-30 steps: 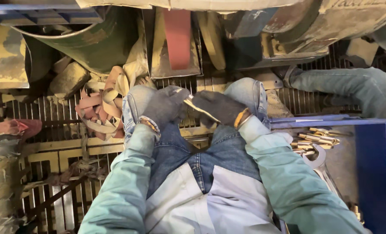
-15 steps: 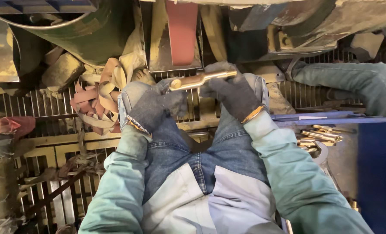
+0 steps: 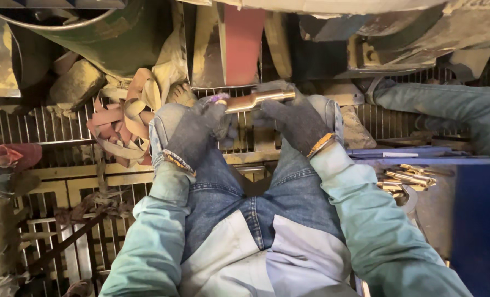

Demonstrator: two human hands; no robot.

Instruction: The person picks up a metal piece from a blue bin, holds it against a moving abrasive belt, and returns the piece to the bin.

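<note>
Brass piece: one short golden rod (image 3: 254, 100), held level above the knees, just before the red sanding belt (image 3: 244, 44).
Left hand (image 3: 192, 135): gloved, grip clenched on the rod's left end.
Right hand (image 3: 295, 121): gloved, grip closed around the rod's right end.
Handling: judged best kept steady with both ends supported and gloves held clear of the belt.
Blue tray (image 3: 476, 220): one, right of the rod; several like brass pieces (image 3: 407, 179) piled inside, exact number unclear.
Belt loops (image 3: 121, 124): one tangled heap of worn loops, left of the rod.

Brass part (image 3: 258, 99) glossy (smooth); gloves (image 3: 192, 137) matt knit
</note>
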